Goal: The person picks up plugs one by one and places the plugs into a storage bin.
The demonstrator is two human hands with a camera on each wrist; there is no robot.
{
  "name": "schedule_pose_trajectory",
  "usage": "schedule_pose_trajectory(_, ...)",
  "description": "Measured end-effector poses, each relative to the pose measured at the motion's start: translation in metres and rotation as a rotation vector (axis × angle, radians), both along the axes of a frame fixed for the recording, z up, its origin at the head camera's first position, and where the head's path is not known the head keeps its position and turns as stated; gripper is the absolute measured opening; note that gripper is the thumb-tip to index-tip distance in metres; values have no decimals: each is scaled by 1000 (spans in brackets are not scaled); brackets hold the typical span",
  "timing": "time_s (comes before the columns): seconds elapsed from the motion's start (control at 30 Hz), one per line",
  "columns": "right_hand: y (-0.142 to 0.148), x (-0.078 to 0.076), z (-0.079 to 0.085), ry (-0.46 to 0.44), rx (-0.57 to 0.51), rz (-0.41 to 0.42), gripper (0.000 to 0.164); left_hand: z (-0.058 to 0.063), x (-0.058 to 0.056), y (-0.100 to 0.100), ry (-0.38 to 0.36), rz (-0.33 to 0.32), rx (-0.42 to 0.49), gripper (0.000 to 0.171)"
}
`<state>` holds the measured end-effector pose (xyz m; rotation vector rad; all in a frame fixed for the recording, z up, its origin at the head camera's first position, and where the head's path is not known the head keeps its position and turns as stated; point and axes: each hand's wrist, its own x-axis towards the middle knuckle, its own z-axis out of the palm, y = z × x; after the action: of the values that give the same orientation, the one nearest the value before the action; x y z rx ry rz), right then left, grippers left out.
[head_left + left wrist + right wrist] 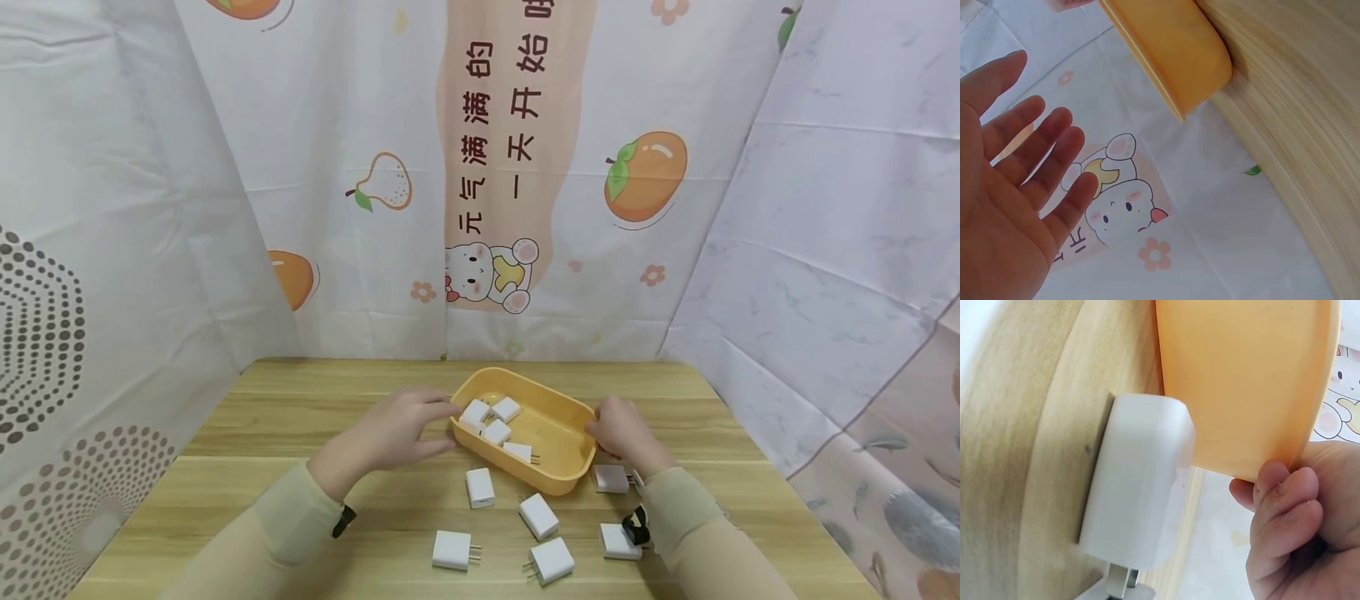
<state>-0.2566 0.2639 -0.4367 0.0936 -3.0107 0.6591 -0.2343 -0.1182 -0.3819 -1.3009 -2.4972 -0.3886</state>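
A yellow plastic basket [557, 440] is on the table, with several white charger plugs [506, 409] inside, bunched toward its left end. My right hand [626, 429] pinches the basket's rim at the right end; in the right wrist view the fingers [1288, 528] are curled at the basket's edge. My left hand [393, 429] is beside the left end, fingers spread and holding nothing. The left wrist view shows its palm and relaxed fingers [1054, 144] apart from the basket [1191, 62]. Close below my right hand lies a white charger plug [1138, 481].
More charger plugs lie loose on the wooden table [300, 400] in front of the basket, among them one near the left [452, 550] and another [551, 560] near the front. One charger [619, 542] is partly hidden by my right wrist strap. A printed curtain [360, 250] hangs behind.
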Motion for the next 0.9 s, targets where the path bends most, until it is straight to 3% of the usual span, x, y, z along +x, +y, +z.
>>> schedule_pose_trajectory(0.37, 1, 0, 1, -18, -2, -3, 36, -11, 19, -3, -87, 10, -85, 45)
schedule_pose_trajectory(0.63, 0, 0, 2, -39, -25, -7, 34, -21, 28, -2, -93, -55, -90, 44)
schedule_pose_trajectory(0.9, 0, 1, 2, -32, -24, -7, 34, -36, 37, -2, -84, -75, -100, 51)
